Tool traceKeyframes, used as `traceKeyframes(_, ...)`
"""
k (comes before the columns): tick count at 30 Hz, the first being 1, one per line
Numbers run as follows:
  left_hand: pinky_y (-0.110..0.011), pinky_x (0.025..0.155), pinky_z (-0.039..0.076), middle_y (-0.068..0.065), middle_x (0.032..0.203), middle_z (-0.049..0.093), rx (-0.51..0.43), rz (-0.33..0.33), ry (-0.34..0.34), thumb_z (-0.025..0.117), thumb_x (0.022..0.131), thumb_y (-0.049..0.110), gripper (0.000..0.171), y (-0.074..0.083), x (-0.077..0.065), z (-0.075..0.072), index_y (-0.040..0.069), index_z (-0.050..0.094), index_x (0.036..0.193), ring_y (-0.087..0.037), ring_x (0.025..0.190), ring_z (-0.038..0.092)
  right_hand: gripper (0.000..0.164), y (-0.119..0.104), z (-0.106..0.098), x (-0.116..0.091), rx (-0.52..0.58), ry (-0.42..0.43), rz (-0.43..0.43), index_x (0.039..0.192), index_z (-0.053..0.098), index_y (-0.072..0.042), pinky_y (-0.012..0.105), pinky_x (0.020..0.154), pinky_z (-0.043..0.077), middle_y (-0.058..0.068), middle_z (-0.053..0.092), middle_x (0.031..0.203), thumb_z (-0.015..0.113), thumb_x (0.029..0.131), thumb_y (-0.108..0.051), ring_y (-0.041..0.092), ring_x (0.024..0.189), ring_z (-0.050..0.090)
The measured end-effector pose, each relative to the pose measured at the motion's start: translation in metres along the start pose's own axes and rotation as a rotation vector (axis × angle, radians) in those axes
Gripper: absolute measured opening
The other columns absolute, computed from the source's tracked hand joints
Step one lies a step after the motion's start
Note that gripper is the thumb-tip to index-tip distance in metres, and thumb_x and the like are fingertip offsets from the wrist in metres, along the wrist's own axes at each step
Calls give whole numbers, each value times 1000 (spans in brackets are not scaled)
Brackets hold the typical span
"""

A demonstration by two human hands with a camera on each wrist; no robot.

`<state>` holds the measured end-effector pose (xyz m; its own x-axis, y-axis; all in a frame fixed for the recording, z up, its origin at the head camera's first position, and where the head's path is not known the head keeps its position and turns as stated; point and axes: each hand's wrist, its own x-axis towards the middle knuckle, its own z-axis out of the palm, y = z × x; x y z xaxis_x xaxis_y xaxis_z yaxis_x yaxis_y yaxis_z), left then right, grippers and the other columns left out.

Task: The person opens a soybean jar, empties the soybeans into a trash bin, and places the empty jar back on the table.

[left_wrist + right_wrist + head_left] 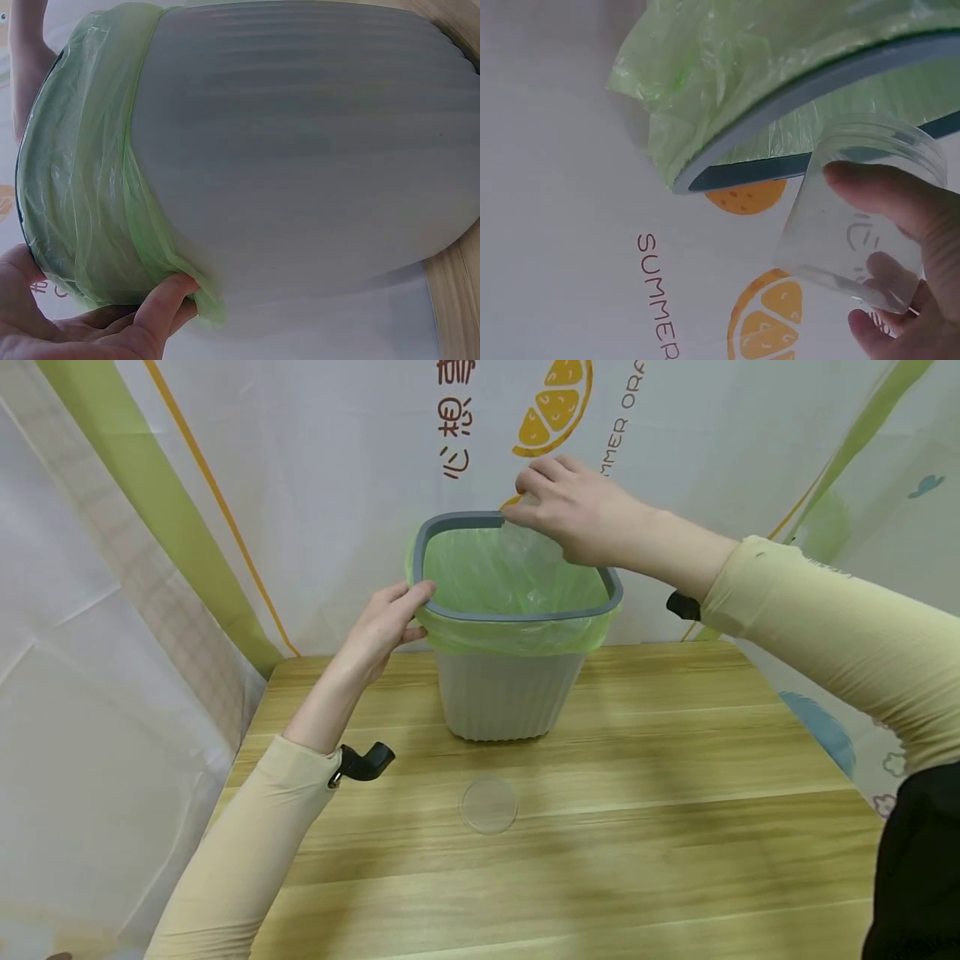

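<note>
A pale grey trash can (498, 697) stands on the table, lined with a green plastic bag (517, 637) folded over its dark grey rim ring (517, 617). My left hand (384, 620) grips the can's left edge, with thumb and fingers at the rim and the bag's overhang. Over the right part of the opening, my right hand (573, 514) holds a clear plastic jar (817, 232). The jar is tilted, its threaded, lidless mouth (881, 135) facing the opening; nothing shows inside it. A clear round lid-like disc (489, 806) lies flat on the table in front of the can.
The wood-grain table (637, 827) extends in front and to both sides. Behind the can hangs a white curtain (337, 460) with orange-slice prints and lettering, close to the rim. Pale fabric also hangs at left and right.
</note>
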<state>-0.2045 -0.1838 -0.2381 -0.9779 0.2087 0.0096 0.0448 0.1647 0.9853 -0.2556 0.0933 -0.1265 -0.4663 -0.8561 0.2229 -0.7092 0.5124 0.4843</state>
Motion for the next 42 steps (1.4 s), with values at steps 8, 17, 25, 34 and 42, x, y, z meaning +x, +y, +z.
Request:
traceKeyframes(8, -50, 122, 42, -9, 146, 53, -6, 1, -11, 50, 106, 40, 39, 0, 1, 1, 8, 61, 125, -24, 152, 40, 83, 10, -11, -12, 279, -76, 311, 146, 54, -8, 60, 105, 42, 26, 53, 135, 85, 68, -9, 44, 127, 43)
traceKeyframes(17, -50, 123, 42, -8, 145, 53, -6, -4, -17, 50, 105, 41, 39, 0, 1, -1, 9, 62, 124, -25, 153, 39, 96, 22, -16, -35, 493, 19, 580, 153, 44, -7, 57, 106, 45, 23, 52, 144, 92, 73, -28, 40, 129, 48)
traceKeyframes(25, -48, 122, 43, -4, 140, 56, -23, 0, 3, 52, 104, 42, 37, -1, -2, -5, 12, 63, 122, -23, 151, 42, 94, 23, -16, -63, 722, 163, 836, 154, 41, -21, 28, 92, 47, 6, 56, 143, 90, 76, -35, 20, 117, 56)
traceKeyframes(34, -47, 122, 44, -5, 143, 55, 2, -9, 25, 51, 105, 43, 35, 1, -5, -12, 14, 64, 119, -24, 152, 40, 78, 4, -3, -111, 1055, 441, 1068, 142, 49, -23, 17, 84, 47, -12, 58, 119, 91, 76, -20, 8, 108, 56)
traceKeyframes(42, -45, 121, 45, -8, 144, 54, 16, -19, 40, 50, 105, 42, 34, 2, -7, -15, 15, 63, 120, -24, 152, 41, 76, -17, 33, -159, 1276, 574, 1098, 140, 44, -16, 8, 83, 55, -8, 60, 125, 87, 79, -3, 8, 107, 62)
